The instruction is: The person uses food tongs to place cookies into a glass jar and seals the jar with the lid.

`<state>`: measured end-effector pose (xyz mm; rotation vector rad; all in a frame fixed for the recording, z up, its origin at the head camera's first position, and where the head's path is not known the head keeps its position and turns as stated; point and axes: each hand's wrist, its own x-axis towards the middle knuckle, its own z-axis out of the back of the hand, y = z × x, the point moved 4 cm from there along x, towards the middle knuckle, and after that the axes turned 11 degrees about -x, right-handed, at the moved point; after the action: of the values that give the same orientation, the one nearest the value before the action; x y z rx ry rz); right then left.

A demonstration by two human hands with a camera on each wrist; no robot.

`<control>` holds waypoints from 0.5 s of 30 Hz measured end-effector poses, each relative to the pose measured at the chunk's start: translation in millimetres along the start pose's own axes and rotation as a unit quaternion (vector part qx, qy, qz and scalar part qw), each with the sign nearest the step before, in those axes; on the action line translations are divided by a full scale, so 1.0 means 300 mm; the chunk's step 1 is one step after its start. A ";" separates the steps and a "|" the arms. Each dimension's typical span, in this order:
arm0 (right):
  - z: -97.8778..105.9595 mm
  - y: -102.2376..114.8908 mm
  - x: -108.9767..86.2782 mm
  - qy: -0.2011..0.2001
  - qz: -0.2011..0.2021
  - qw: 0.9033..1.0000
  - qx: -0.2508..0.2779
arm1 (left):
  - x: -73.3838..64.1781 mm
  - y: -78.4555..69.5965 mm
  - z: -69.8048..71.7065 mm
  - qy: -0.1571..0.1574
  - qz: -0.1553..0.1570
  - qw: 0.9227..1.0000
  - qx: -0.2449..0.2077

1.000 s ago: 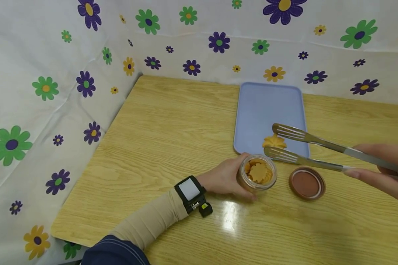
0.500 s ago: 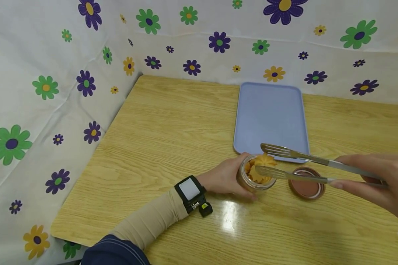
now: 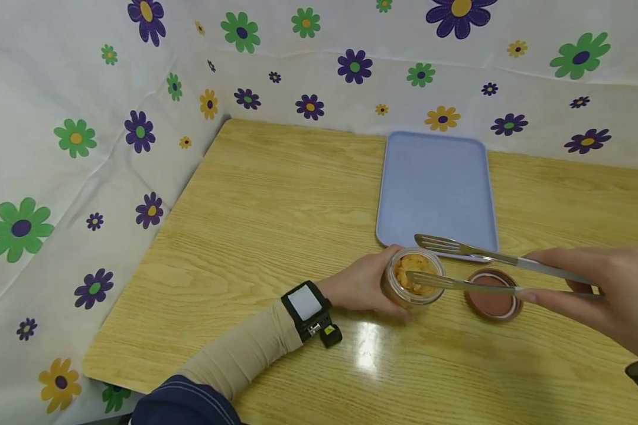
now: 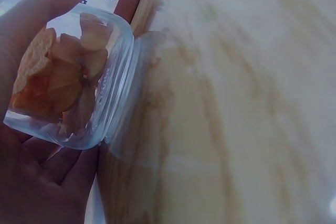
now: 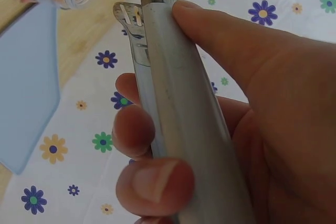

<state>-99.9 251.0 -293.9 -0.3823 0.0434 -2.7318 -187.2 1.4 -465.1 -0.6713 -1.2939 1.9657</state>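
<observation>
My left hand (image 3: 358, 283) grips a clear glass jar (image 3: 391, 290) standing on the table, its open mouth upward. Golden cookies (image 3: 412, 264) fill it; through the glass in the left wrist view, the cookies (image 4: 65, 72) lie stacked. With its thumb on one arm and fingers round the other, my right hand (image 3: 595, 289) holds metal slotted tongs (image 3: 497, 256). Their tips are spread over the jar's mouth and the tray's near edge, with no cookie pinched between. The right wrist view shows the grey handle of the tongs (image 5: 184, 93) up close.
Behind the jar lies a blue rectangular tray (image 3: 436, 183) with a bare surface. A brown lid (image 3: 491, 302) rests upside down right of the jar, beneath the tongs. White flower-printed cloth (image 3: 329, 35) lines the back and left of the wooden table (image 3: 276, 195).
The tongs came from over the tray to the jar with a flower-shaped cookie, then let it go into the jar. My left hand has stayed put.
</observation>
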 end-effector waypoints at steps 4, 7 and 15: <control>-0.001 -0.016 -0.001 0.006 -0.014 1.000 0.002 | 0.003 0.001 0.000 0.000 0.001 1.000 -0.005; -0.002 -0.025 -0.001 0.003 -0.018 1.000 -0.001 | 0.003 -0.001 0.002 -0.001 0.000 1.000 -0.006; 0.008 -0.065 0.022 -0.039 -0.067 0.994 0.082 | 0.000 -0.002 0.003 -0.002 0.002 1.000 -0.004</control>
<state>-112.2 266.8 -288.4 -0.4589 -0.2340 -2.8226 -187.6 1.2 -464.2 -0.6742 -1.3048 1.9667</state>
